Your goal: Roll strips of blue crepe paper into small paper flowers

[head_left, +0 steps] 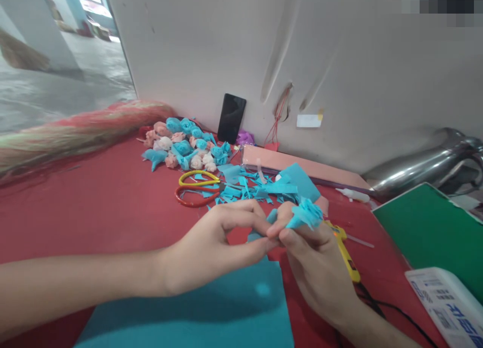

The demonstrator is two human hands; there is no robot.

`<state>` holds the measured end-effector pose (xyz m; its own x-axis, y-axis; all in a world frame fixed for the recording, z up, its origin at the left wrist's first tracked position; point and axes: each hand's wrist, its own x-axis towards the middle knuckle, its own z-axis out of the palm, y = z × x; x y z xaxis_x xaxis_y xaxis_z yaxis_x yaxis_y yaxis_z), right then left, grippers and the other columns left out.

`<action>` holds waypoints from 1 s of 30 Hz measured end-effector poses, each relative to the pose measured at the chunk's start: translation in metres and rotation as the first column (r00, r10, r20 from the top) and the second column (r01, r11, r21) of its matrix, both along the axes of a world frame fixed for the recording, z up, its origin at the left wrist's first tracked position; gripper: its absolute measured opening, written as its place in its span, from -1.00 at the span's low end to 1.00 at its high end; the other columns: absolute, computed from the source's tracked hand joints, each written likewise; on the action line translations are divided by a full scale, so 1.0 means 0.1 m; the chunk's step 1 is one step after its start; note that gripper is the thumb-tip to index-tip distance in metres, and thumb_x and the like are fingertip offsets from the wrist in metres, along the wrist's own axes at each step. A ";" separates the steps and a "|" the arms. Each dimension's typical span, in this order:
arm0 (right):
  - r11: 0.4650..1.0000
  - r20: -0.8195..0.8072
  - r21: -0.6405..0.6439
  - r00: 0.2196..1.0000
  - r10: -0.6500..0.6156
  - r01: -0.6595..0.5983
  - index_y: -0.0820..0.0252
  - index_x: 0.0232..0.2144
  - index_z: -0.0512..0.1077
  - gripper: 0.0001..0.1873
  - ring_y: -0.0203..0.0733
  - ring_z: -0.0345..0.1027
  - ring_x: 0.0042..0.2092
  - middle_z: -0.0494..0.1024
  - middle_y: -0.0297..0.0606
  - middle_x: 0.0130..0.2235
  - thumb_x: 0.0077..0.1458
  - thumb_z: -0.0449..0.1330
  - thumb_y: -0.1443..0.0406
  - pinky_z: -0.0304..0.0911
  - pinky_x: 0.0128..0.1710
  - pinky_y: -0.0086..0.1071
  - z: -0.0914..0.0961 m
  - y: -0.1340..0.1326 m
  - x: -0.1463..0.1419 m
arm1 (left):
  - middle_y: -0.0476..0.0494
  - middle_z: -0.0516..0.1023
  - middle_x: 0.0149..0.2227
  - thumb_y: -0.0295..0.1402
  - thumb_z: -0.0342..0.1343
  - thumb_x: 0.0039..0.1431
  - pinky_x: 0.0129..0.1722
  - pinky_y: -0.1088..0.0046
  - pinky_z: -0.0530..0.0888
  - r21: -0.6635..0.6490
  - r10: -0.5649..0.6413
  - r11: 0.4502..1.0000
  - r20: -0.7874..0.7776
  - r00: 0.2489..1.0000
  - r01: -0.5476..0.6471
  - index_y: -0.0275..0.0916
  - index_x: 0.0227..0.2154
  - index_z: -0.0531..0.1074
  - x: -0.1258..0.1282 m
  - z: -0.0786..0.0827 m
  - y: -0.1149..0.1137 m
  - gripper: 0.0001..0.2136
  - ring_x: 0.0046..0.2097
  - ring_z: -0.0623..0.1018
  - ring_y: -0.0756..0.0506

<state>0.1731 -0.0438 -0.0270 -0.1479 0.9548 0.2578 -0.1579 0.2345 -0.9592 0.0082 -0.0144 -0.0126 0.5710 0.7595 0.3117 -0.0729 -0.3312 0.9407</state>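
A blue crepe-paper flower with ruffled petals is pinched by its narrow base in my right hand, tilted up to the right. My left hand meets it from the left, thumb and index finger closed together near the flower's base. What lies between those left fingertips is hidden. Bits of blue paper show behind the left fingers. Below both hands lies a large blue sheet on the red tabletop.
Beyond the hands are scissors, blue scraps, a pile of paper flowers and a leaning phone. At right are a yellow glue gun with its cord, a green board, a white box and a metal jug.
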 end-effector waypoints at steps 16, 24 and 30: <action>0.900 -0.013 -0.105 0.906 0.424 -0.423 0.01 -0.47 0.61 -0.72 -0.31 0.33 -0.55 0.49 -0.41 -0.64 0.02 0.29 -0.01 0.30 -0.55 -0.47 0.04 0.00 -0.02 | -0.03 0.57 -0.41 -0.41 0.23 0.18 -0.24 0.56 0.47 -0.386 -0.328 0.829 0.248 0.912 0.404 -0.16 -0.42 0.63 -0.12 0.02 0.05 -0.90 -0.28 0.53 0.01; 0.989 0.191 0.143 0.981 0.018 -0.046 0.01 -0.53 0.62 -0.84 -0.28 0.40 -0.54 0.57 -0.40 -0.58 0.07 0.31 0.29 0.32 -0.56 -0.47 0.10 0.00 -0.06 | 0.05 0.39 -0.55 -0.53 0.27 0.04 -0.60 0.69 0.32 -0.309 -0.072 0.941 0.211 0.975 0.136 -0.21 -0.53 0.62 -0.04 0.06 0.08 -0.87 -0.51 0.36 0.11; 0.858 0.383 0.505 0.867 -0.317 0.091 0.10 -0.54 0.56 -0.75 -0.29 0.32 -0.58 0.48 -0.39 -0.61 0.08 0.20 0.46 0.26 -0.59 -0.46 0.08 -0.07 -0.06 | 0.03 0.42 -0.53 -0.54 0.25 0.02 -0.46 0.60 0.38 -0.100 0.073 0.993 0.097 0.993 -0.064 -0.19 -0.53 0.64 -0.04 0.06 0.04 -0.86 -0.44 0.40 0.06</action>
